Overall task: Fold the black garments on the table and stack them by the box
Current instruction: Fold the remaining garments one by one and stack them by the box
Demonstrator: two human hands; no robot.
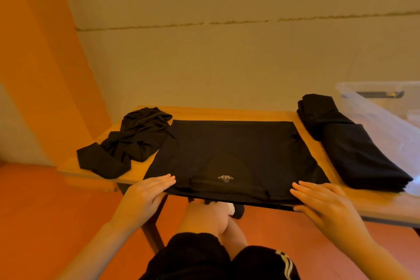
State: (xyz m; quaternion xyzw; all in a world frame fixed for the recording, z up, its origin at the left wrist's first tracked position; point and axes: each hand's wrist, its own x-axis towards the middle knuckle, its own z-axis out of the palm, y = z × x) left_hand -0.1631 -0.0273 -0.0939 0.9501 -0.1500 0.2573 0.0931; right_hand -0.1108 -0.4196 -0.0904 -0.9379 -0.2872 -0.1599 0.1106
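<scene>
A black garment (pixel 234 154) lies flat and partly folded in the middle of the wooden table (pixel 227 112), its neck label facing me at the near edge. My left hand (pixel 147 195) rests flat on its near left corner, fingers extended. My right hand (pixel 327 204) lies flat on its near right corner. Neither hand grips the cloth. A crumpled black garment (pixel 129 143) sits at the table's left end. A stack of folded black garments (pixel 350 143) lies on the right, beside the clear plastic box (pixel 386 107).
The table stands against a pale wall, with an orange wall at the left and red floor below. My knees and black shorts (pixel 204 259) show under the near table edge. The near edge of the flat garment hangs slightly over the table.
</scene>
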